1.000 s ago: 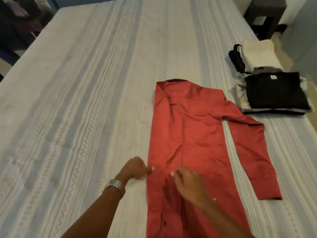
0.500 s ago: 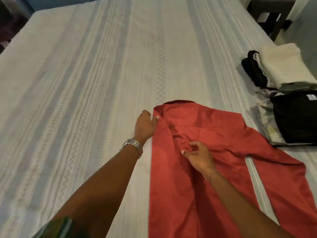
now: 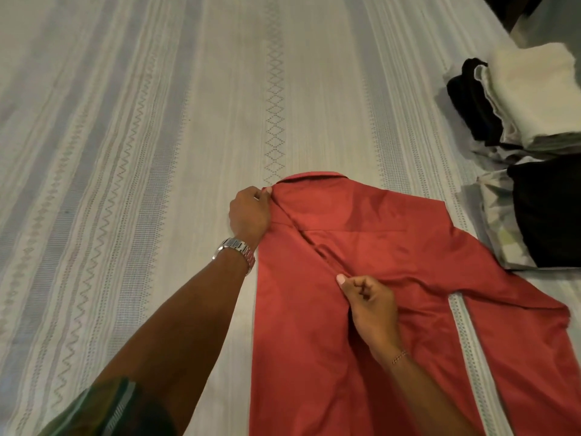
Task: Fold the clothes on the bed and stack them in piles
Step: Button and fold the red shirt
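Observation:
A red long-sleeved shirt (image 3: 361,247) lies flat on the striped bedspread (image 3: 141,152), collar away from me, its left side folded in and one sleeve trailing to the lower right. My left hand (image 3: 250,215), a metal watch on its wrist, pinches the shirt's left shoulder edge beside the collar. My right hand (image 3: 369,305) pinches a fold of red cloth near the middle of the chest. At the bed's right edge stand two piles of folded clothes: a cream and black pile (image 3: 528,96) further away, and a pile topped by a black garment (image 3: 550,209) nearer.
The bed's right edge runs just behind the piles, with floor and a dark piece of furniture (image 3: 515,4) at the top right corner. Bare bedspread stretches to the left and beyond the shirt.
Both hands moved up the shirt from its lower part toward the collar. The left hand now grips the shoulder edge, and the right hand has closed on a fold at the chest.

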`<control>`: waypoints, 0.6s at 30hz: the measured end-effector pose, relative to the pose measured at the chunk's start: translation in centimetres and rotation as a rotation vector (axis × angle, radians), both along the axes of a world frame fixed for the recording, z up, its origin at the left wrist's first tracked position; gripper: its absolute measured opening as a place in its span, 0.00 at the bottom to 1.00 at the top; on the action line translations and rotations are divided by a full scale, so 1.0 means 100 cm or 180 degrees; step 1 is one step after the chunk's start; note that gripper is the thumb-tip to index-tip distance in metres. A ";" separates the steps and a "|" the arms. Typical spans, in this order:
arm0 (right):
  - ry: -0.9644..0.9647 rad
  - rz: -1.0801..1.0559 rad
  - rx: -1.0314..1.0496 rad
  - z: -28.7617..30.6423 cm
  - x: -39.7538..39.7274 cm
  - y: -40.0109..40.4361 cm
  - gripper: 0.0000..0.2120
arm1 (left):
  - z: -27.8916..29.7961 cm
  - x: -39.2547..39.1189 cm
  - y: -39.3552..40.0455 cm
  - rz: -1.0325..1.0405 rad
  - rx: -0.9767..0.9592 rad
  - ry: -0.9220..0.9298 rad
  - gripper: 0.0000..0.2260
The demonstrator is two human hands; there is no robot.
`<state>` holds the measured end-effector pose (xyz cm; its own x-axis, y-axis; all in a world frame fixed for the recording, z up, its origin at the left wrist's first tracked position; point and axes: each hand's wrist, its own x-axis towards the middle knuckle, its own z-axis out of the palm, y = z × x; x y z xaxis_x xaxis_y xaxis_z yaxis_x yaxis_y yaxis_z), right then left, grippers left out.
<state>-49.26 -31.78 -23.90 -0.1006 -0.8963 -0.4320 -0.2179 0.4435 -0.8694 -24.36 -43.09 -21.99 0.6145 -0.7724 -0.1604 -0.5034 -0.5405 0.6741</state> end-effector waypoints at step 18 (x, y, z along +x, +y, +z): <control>0.2848 0.2315 -0.1551 -0.004 0.024 0.048 0.32 | -0.041 -0.048 0.090 -0.2284 0.0041 -0.1810 0.31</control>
<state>-46.88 -27.00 -24.28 0.3975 -0.9145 -0.0760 -0.8755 -0.3531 -0.3300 -29.20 -34.11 -26.05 -0.0230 -0.9997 0.0082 -0.9757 0.0242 0.2179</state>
